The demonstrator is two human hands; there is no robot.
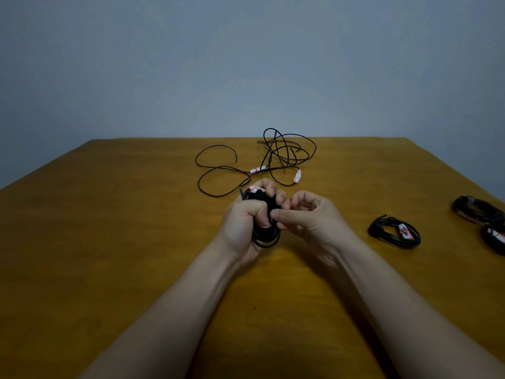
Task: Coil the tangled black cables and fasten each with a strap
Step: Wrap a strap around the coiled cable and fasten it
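My left hand (246, 217) grips a coiled black cable (266, 239) above the middle of the wooden table (109, 228); a white-and-red tag (256, 189) sticks out over my fingers. My right hand (308, 214) meets the coil from the right, thumb and fingertips pinching at its waist where a thin black strap seems to wrap it; the strap itself is mostly hidden. Farther back lies a tangled black cable (284, 151) with two white-and-red tags (297, 176).
On the right side of the table lie three coiled, tied cables: one with a written tag (395, 232), one at the edge (476, 209), and one partly cut off by the frame (494, 239). A grey wall stands behind the table.
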